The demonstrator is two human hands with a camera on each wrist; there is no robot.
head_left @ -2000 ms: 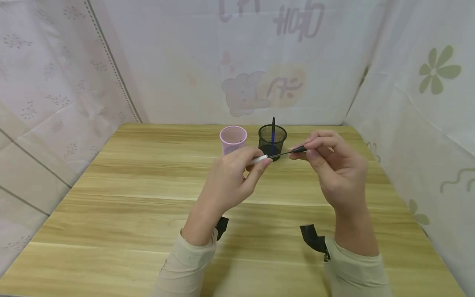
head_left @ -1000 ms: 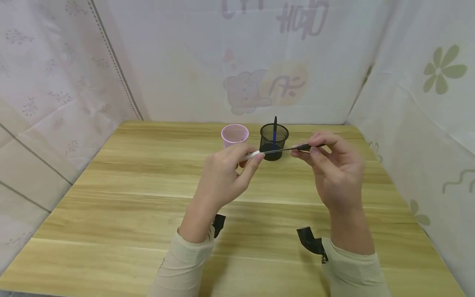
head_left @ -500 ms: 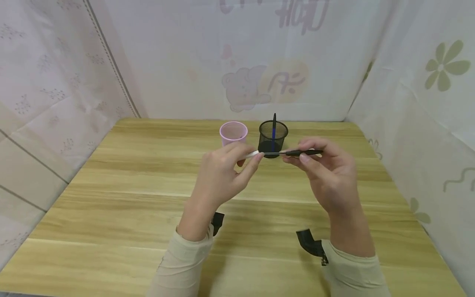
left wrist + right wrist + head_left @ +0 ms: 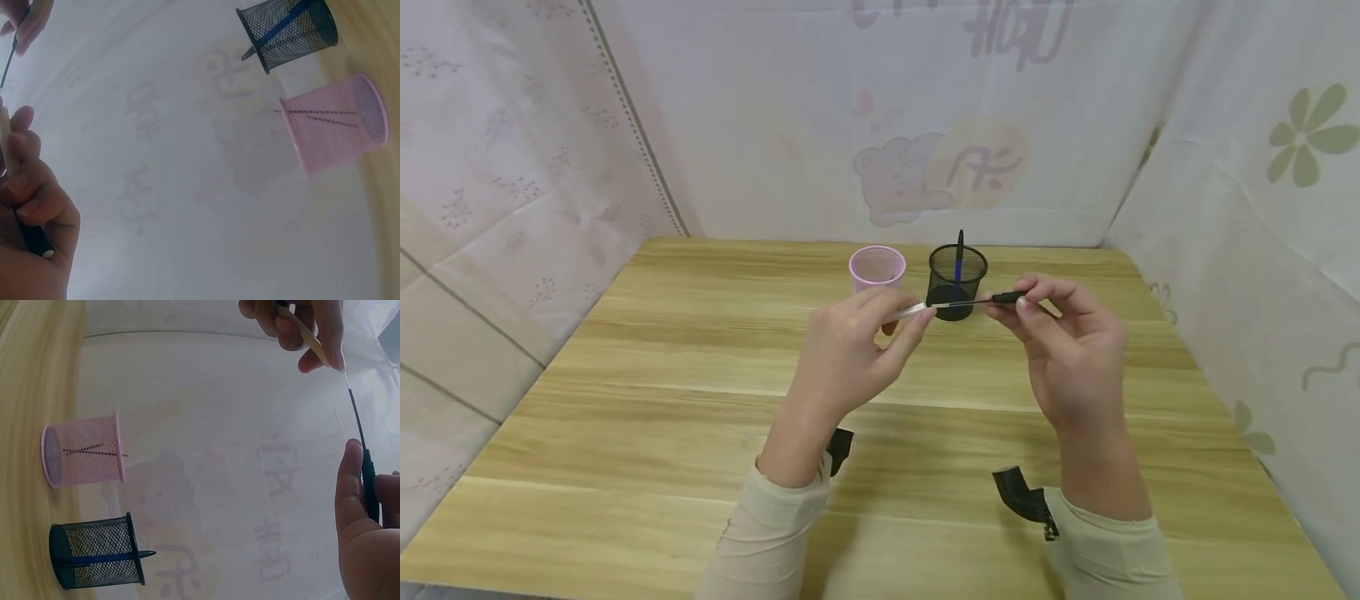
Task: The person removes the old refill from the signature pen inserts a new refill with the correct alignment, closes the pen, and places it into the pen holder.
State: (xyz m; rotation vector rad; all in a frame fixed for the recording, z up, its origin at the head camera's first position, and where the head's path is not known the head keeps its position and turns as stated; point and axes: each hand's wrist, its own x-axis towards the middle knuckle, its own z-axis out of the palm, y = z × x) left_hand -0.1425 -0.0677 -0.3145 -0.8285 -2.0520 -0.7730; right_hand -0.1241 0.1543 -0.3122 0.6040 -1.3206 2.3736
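My left hand [image 4: 857,342] holds a slim white pen barrel [image 4: 910,312] between thumb and fingers. In the left wrist view, a black end piece [image 4: 34,234] of the barrel sticks out below the fingers. My right hand [image 4: 1071,350] pinches a black, ribbed pen grip [image 4: 369,481]. From the grip runs a thin dark refill [image 4: 356,417] with a pale end section, which reaches my left fingertips at the barrel's mouth. Both hands are raised above the table, the parts lying nearly level between them. Inside the barrel, the refill's end is hidden.
Behind the hands stand a pink mesh cup [image 4: 877,251] with thin dark sticks in it and a black mesh cup [image 4: 937,292] with a blue and black pen [image 4: 959,250]. The wooden table [image 4: 662,375] meets patterned cloth walls. Black elbow-shaped pieces [image 4: 1021,497] jut from both sleeves.
The right hand moved left toward the barrel, shortening the exposed refill, then its fingers shifted along the grip and more refill shows again. The left hand has moved slightly left and holds on.
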